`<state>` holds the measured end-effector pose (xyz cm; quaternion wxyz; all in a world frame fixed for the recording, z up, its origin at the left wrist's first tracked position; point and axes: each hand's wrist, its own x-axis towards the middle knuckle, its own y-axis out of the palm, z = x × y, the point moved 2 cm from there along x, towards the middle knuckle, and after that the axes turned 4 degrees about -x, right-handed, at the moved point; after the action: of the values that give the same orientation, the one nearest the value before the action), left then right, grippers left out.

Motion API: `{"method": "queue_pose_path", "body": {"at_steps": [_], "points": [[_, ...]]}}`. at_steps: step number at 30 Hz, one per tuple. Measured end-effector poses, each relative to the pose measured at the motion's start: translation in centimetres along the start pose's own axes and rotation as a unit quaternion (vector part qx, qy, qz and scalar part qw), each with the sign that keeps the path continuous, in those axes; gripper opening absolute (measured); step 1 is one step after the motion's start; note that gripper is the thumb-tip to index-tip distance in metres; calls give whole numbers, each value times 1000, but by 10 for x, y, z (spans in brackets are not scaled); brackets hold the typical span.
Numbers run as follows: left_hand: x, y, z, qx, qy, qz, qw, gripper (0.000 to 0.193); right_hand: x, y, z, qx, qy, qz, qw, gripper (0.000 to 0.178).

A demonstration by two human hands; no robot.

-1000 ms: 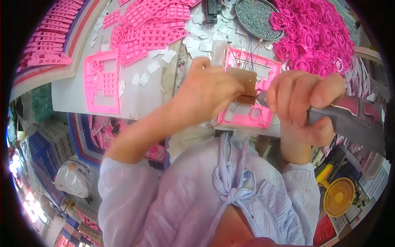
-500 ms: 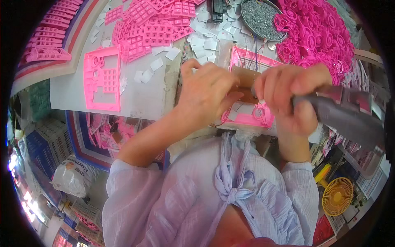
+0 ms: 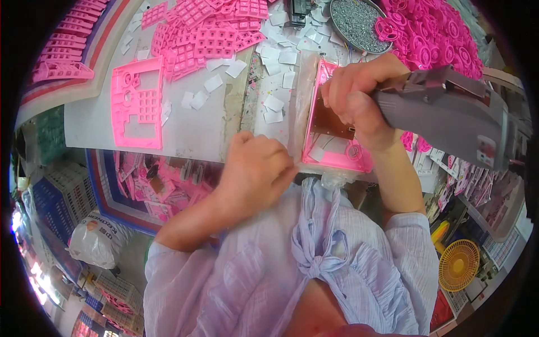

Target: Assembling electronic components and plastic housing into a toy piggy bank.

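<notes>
My right hand (image 3: 364, 101) is wrapped round a dark grey electric screwdriver (image 3: 443, 106), whose body reaches out to the right. Its tip is hidden behind my fingers, over a brown circuit board (image 3: 330, 122). The board lies inside a pink plastic casing (image 3: 339, 164) at the table's near edge. Just left of the casing's near corner is my left hand (image 3: 255, 171), fingers curled and pressed together. Whether anything small is in them I cannot make out.
A round tray of small screws (image 3: 359, 25) stands behind the casing. Pink keypad pieces (image 3: 216, 42) and white paper squares (image 3: 272, 106) lie at the back. Another pink casing (image 3: 137, 104) rests at left. Dark pink rings (image 3: 432, 39) are heaped at back right.
My left hand has drawn back from the board toward the near left. My right hand has moved slightly up and left with the electric screwdriver, now over the board.
</notes>
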<state>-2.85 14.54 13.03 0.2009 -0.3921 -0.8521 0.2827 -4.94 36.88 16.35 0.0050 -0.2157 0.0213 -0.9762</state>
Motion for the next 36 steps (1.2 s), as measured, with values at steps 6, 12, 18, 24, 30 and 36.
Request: {"method": "queue_pose_path", "body": {"at_steps": [6, 12, 18, 24, 30, 36], "points": [[49, -24, -11, 112, 66, -66, 989, 23, 7, -5, 0, 49, 45, 1, 998, 21], [74, -6, -14, 123, 255, 158, 946, 24, 11, -39, 13, 92, -8, -58, 994, 50], [78, 2, -18, 119, 137, 199, 963, 18, -55, -37, 45, -357, 78, -133, 921, 32], [74, 5, -20, 35, 76, 130, 988, 15, -97, -28, 36, -437, 3, 118, 892, 37], [67, 8, -25, 31, 113, 89, 989, 13, -93, -32, 33, -427, -14, 113, 897, 34], [83, 6, -6, -252, -123, 129, 951, 9, -86, -21, 17, -443, -37, 40, 895, 29]]}}
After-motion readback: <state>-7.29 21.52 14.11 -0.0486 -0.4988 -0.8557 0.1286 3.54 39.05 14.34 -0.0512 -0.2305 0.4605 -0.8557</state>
